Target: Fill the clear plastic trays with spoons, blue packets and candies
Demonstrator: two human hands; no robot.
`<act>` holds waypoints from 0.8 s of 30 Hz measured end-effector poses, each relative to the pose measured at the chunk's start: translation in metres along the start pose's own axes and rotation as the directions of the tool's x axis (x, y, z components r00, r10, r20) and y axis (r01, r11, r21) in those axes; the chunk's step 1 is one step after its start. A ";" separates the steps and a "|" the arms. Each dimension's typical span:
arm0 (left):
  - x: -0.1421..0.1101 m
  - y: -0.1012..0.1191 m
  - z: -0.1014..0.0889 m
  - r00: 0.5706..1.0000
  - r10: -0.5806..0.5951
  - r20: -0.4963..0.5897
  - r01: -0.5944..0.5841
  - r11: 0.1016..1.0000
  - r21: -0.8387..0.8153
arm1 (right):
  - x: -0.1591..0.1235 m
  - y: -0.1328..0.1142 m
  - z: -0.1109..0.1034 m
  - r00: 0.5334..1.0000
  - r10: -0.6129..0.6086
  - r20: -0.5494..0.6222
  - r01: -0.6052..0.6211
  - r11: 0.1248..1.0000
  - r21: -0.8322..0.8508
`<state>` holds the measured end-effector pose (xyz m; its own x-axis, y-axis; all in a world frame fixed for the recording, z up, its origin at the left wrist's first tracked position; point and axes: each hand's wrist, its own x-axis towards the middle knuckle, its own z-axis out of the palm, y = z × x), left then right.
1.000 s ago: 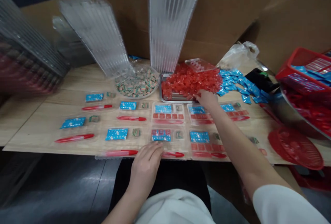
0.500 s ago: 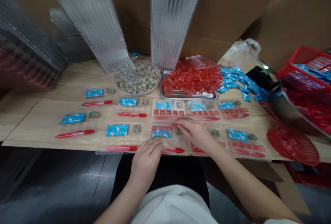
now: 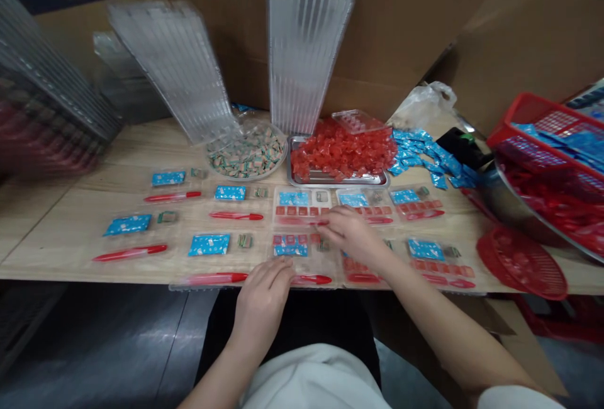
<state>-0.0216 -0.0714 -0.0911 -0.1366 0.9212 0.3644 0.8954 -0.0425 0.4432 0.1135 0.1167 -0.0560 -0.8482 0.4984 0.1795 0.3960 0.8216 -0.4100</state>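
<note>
The person's right hand (image 3: 352, 236) sits over the middle of the rows of clear plastic trays on the wooden surface (image 3: 61, 220), its grip curled with the fingers close together. The fingertips (image 3: 324, 223) come down just beside a thin red stick (image 3: 297, 221) in an upper tray, but whether they pinch anything cannot be told. The left hand (image 3: 262, 299) lies at the front edge of a lower clear tray (image 3: 306, 264), its fingers pressed together and pointing forward, next to a longer red stick (image 3: 311, 279); no pinched item shows in that grip. Around the hands, the trays and the bare surface carry blue sachets (image 3: 290, 246), small wrapped sweets (image 3: 244, 241) and rows of red squares (image 3: 302, 211). Farther forward stand a steel tray heaped with red jellies (image 3: 340, 154) and a round plate of wrapped sweets (image 3: 248, 154), with loose blue sachets (image 3: 419, 154) to the right. Stacks of empty clear trays (image 3: 306, 44) lean against cardboard (image 3: 401, 19), while red baskets (image 3: 521, 264) and a steel bowl (image 3: 523, 204) sit at the right.
</note>
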 end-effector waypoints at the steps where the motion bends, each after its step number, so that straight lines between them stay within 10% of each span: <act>1: 0.000 0.000 0.000 1.000 0.004 -0.005 -0.004 1.000 -0.001 | 0.008 0.008 -0.004 0.998 0.063 -0.031 -0.063 0.998 0.002; 5: -0.001 0.000 0.002 1.000 -0.007 -0.016 0.007 1.000 -0.002 | 0.054 0.057 -0.011 0.915 0.370 -0.163 -0.394 0.907 -0.151; 10: -0.002 0.002 0.002 0.999 -0.031 -0.037 0.031 0.999 -0.010 | 0.088 0.100 -0.013 0.891 0.446 -0.085 -0.453 0.868 -0.205; 17: -0.001 0.000 0.001 0.999 -0.032 -0.016 0.032 0.999 -0.020 | 0.009 0.038 -0.015 0.908 0.382 0.172 -0.413 0.753 0.512; 24: 0.001 -0.001 0.000 1.000 -0.008 0.002 0.008 1.000 -0.009 | -0.035 0.002 0.015 0.957 0.247 -0.150 -0.213 0.954 0.212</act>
<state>-0.0230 -0.0707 -0.0915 -0.1429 0.9222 0.3593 0.8905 -0.0386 0.4533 0.1389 0.0967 -0.0770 -0.6615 0.7216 0.2043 0.4840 0.6189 -0.6187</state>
